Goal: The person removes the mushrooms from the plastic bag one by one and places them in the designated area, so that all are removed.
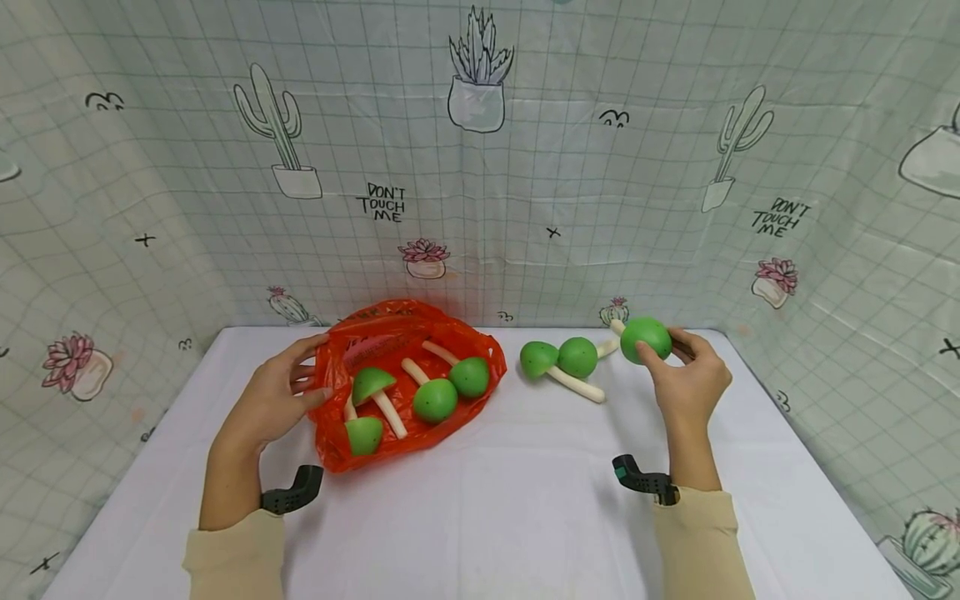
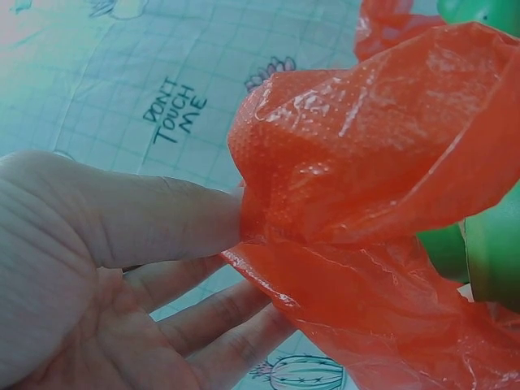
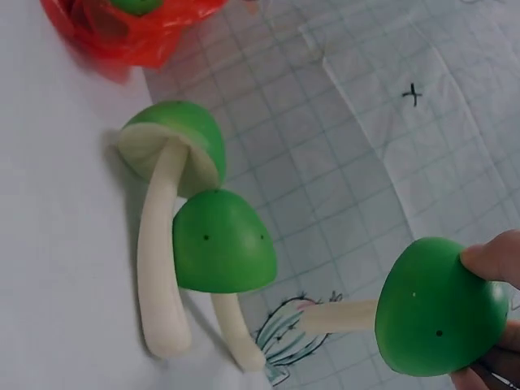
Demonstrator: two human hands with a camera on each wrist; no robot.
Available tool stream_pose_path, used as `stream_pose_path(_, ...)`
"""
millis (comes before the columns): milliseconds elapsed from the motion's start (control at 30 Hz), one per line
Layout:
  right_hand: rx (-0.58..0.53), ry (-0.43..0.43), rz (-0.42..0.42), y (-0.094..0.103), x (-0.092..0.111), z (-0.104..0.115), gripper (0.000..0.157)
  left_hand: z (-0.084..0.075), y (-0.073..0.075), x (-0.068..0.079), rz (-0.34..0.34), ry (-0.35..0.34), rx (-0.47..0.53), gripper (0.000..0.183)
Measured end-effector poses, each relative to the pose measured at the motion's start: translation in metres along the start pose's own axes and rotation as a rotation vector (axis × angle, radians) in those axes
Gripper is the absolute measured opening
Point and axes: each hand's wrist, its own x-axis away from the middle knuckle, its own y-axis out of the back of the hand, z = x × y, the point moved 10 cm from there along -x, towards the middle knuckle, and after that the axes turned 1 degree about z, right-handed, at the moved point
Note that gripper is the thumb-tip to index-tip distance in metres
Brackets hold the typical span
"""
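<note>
Here's the right hand (image 1: pixel 690 383), pinching a green-capped mushroom (image 1: pixel 646 340) by its cap at the far right, and over on the left, the left hand (image 1: pixel 276 396) grips the left edge of a red plastic bag (image 1: pixel 326 437), thumb on one side! The bag's far edge sits right by the foot of the backdrop (image 1: pixel 517 183), so it's tight there, but a broad stretch of white bench (image 1: pixel 480 517) runs along the near side. Two more mushrooms, one (image 1: pixel 538 359) on the left and its neighbour (image 1: pixel 578 357) on the right, lie touching between the bag and the right hand, just off the bag's right rim. Inside the bag, four caps show, one of them (image 1: pixel 435 401) toward the near right.

Now the tricky bits: the nearest mushroom in there has its stem partly covered, and the lettering on the bag is too creased to read in full. Some right fingertips are hidden behind the held cap; the right wrist view cuts that hand off at its edge. The bench's near edge is out of the head view.

White cloth covers the bench, and the gridded backdrop, all cacti and "DON'T TOUCH ME", rises at the far side, left and right. Beige sleeves (image 1: pixel 703 533), black wrist devices (image 1: pixel 294 493) on both arms!
</note>
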Motion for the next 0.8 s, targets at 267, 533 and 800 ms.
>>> stream_pose_path(267,0.038,-0.022,-0.014,-0.001,0.000,-0.014,0.049,-0.002,0.001,0.001,-0.003,-0.008,0.002,0.075)
stream_pose_path(533,0.065,-0.046,-0.021,-0.002,0.000,-0.027,0.050,-0.001,0.001,0.001,-0.007,-0.007,0.005,0.075)
stream_pose_path(800,0.102,-0.055,-0.034,-0.001,-0.001,-0.037,0.050,-0.002,0.001,0.001,-0.005,-0.011,0.002,0.075)
